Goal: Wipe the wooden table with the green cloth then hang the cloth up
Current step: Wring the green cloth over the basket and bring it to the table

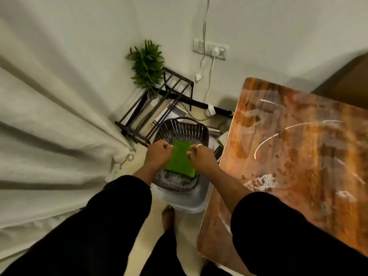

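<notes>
The green cloth [180,161] is stretched flat between both hands over a dark slotted basket [185,128] on the floor. My left hand [158,154] grips the cloth's left edge and my right hand [199,156], with a ring on one finger, grips its right edge. The cloth's lower end drapes toward the basket's near rim. The wooden table [298,156] stands to the right, its glossy top showing white streaks and pale smears.
The basket sits on a pale plastic stool or bin [187,202]. Behind it stand a black metal rack [159,108] and a potted plant [147,64]. A wall socket [211,49] with cables is above. A curtain [49,126] hangs left. My bare foot [168,218] is below.
</notes>
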